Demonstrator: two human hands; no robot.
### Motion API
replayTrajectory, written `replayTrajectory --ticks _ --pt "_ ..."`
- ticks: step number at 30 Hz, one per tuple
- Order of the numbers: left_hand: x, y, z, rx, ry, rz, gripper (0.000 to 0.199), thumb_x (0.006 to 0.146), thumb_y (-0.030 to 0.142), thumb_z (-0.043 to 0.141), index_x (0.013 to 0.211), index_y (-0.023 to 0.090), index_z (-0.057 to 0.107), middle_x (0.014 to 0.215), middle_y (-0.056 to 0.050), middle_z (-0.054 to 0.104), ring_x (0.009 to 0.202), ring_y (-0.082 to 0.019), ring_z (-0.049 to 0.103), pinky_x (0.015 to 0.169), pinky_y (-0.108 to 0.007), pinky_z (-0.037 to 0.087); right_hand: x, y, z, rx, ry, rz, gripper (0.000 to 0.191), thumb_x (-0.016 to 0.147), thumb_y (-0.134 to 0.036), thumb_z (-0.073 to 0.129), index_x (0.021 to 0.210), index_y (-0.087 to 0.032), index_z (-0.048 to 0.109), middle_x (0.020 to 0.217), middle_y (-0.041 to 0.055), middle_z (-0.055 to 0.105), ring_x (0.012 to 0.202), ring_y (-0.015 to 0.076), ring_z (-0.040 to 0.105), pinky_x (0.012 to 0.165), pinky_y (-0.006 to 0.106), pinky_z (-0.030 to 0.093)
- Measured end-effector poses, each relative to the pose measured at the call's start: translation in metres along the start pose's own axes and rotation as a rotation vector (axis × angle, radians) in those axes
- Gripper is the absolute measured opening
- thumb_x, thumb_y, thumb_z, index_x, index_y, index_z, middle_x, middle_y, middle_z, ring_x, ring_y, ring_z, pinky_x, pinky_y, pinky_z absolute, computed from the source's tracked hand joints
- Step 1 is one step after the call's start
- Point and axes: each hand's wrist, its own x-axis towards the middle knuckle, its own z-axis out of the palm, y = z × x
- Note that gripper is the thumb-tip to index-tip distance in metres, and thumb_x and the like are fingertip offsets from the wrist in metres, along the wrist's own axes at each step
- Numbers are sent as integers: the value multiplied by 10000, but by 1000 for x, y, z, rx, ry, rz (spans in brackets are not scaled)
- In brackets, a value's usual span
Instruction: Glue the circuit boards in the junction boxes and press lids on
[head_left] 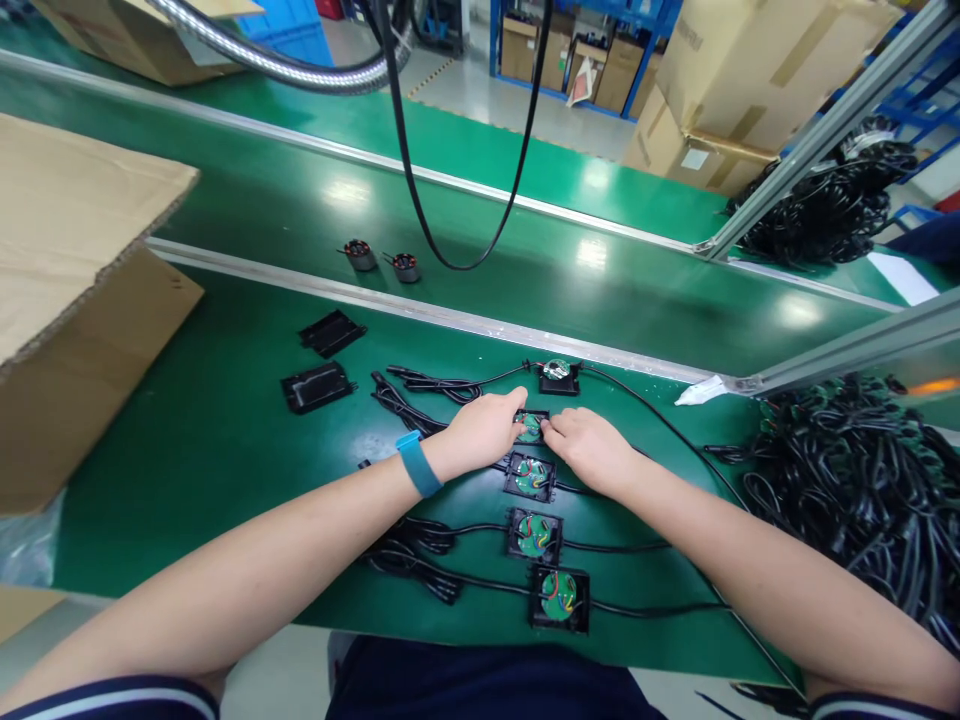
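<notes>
One black case [537, 412], second from the far end of a column of five, lies open on the green bench [225, 450] between the two hands, its round green board [530, 430] facing up. The left hand [486, 435], with a teal band [418, 465] at the wrist, has its fingers bent close together at the case's left side, the thumb by the board's edge. The right hand [589, 445] has its fingers curled in at the right side, the tips touching the case. The tips are small and partly covered, so I cannot tell whether either hand pinches a wire or only steadies the case.

Nearer the person lie the third case [529, 496], the fourth case [536, 560] and the last case [559, 626], each with a board and coloured wires inside. The far case [559, 388] sits beyond the hands, near the metal rail [450, 310]. Coiled leads [420, 560] spread to the left of the column.

Further left are two black covers [319, 388]; past the rail stand two motor-like coils [406, 267]. A carton [82, 380] fills the left side, and a heap of cables [862, 500] the right. A black cord [469, 266] hangs in a loop beyond.
</notes>
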Motion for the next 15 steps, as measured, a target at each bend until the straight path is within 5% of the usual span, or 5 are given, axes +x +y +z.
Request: replayTrajectory --ticks 2,7,11,15 --pt "0 -2 1 -15 8 1 165 888 259 636 1001 218 523 805 -34 681 782 -237 658 624 -299 389 1 -2 -7 35 -54 23 283 1012 -167 424 1077 -85 687 885 125 660 830 223 555 721 356 407" --pt "0 -7 3 -108 31 46 174 887 251 616 1044 209 555 849 -32 686 792 -215 651 677 -301 435 -7 -10 -9 66 -35 79 418 1007 -194 429 1407 -120 528 1019 150 623 895 234 520 737 359 377" --pt "-5 -17 -2 -243 20 8 356 808 293 688 1118 181 553 801 -11 668 750 -197 639 678 -294 458 -10 -16 -9 112 -76 115 407 1001 -194 429 1379 -145 571 1008 155 592 937 256 506 743 370 407" --pt "-13 -28 -8 -346 -31 -40 217 824 395 644 885 188 620 731 -10 665 687 -181 615 638 -291 454 -10 -17 -6 182 -5 187 420 977 -188 476 1383 -214 577 1219 171 561 1027 263 502 810 389 457"
